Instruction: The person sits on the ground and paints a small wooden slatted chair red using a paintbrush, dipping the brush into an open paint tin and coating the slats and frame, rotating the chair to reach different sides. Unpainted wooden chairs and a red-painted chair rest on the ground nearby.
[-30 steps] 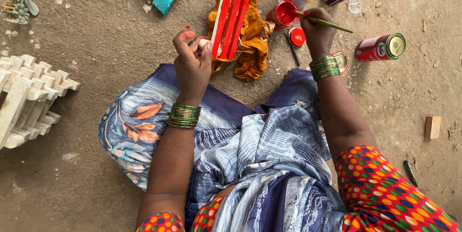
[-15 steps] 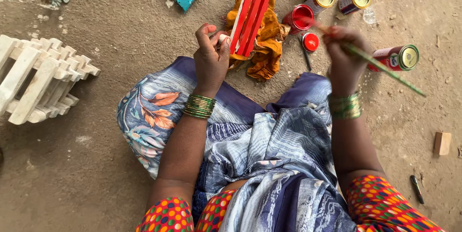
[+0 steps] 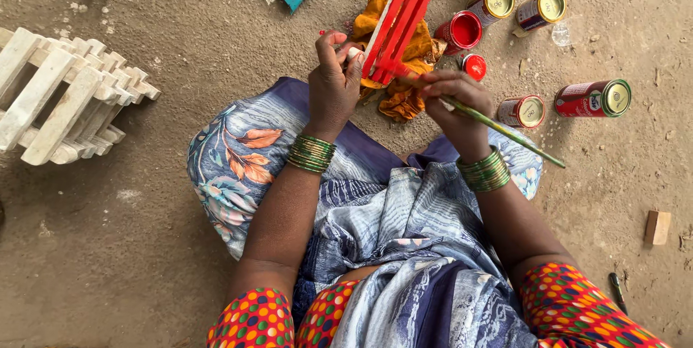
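Two hands work over one small slatted wooden piece [image 3: 393, 23], painted red, held upright above an orange cloth [image 3: 404, 66] on the dirt floor. In the head view, the left hand [image 3: 333, 84] pinches the near left edge of that piece, fingers curled around it. The right hand [image 3: 455, 102] is closed on a thin green-handled brush [image 3: 505, 131], whose tip now meets the lower slats; half a second ago it was lifted away to the right, near the open red paint tin [image 3: 460, 30]. Freshly loaded, probably, though the bristles are too small to tell. Closed tins [image 3: 593, 98] lie to the right, a white slatted stand [image 3: 61, 95] to the far left.
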Motion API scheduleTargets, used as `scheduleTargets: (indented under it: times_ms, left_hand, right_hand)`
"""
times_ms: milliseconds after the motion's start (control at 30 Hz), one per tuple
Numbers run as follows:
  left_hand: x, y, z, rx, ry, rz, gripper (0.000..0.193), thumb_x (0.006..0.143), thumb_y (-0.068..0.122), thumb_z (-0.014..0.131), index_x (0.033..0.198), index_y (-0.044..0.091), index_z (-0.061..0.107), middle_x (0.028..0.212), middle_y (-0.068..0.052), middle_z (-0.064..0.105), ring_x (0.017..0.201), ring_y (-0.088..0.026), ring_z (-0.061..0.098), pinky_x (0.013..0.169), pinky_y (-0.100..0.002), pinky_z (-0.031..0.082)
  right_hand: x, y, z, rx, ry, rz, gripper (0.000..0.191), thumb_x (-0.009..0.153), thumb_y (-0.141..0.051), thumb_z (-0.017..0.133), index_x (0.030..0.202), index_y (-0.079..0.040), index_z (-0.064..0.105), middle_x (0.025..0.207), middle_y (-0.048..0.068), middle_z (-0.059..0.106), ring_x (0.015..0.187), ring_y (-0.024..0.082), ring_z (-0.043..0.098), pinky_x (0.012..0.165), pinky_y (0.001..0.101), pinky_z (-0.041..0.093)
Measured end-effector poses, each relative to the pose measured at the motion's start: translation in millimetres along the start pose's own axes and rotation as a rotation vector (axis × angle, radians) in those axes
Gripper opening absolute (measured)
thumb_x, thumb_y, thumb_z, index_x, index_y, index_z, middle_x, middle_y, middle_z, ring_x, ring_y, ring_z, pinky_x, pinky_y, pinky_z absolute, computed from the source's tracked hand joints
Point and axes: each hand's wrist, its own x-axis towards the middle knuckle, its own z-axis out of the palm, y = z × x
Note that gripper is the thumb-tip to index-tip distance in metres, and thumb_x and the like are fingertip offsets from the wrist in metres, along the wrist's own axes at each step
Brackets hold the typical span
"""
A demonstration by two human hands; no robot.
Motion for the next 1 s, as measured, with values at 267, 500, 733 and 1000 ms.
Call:
scheduleTargets:
  times_ms: [267,500,733,1000]
  left_hand:
    - [1,0,2,0.003,-0.013,-0.002,0.040,0.108,0.014,0.063,0.137,0.007,0.038,0.126,-0.016,0.067,0.118,-0.033,0.073,0.086,-0.038,0.069]
    - [0,-1,1,0.029,-0.022,-0.004,0.040,0.108,0.014,0.062,0.138,0.007,0.037,0.131,-0.018,0.064,0.119,-0.034,0.072,0.088,-0.038,0.068]
    - [-1,-1,1,0.011,-0.016,0.015,0.038,0.108,0.014,0.062,0.136,0.008,0.037,0.130,-0.018,0.064,0.117,-0.034,0.073,0.088,-0.038,0.069]
    - [2,-2,3,-0.165,-0.014,-0.202,0.036,0.108,0.011,0.060,0.134,0.008,0.036,0.116,-0.018,0.076,0.103,-0.022,0.080,0.080,-0.031,0.066]
  right_hand:
    - [13,-2,-1,-0.108,0.012,-0.132,0.012,0.092,0.005,0.079,0.096,-0.004,0.072,0.117,0.010,0.074,0.108,0.021,0.075,0.091,0.0324,0.065]
    - [0,-33,11,-0.179,-0.232,-0.265,0.010,0.083,0.002,0.080,0.088,-0.005,0.076,0.107,0.009,0.076,0.098,0.020,0.075,0.083,0.0316,0.062]
    - [-1,-21,4,-0.088,-0.147,-0.156,0.012,0.087,0.004,0.079,0.091,-0.006,0.074,0.113,0.009,0.075,0.105,0.022,0.076,0.089,0.0316,0.065]
    - [-1,-11,-3,0.029,0.182,0.097,0.016,0.091,0.007,0.081,0.101,0.001,0.070,0.112,0.013,0.075,0.106,0.021,0.075,0.094,0.0319,0.063]
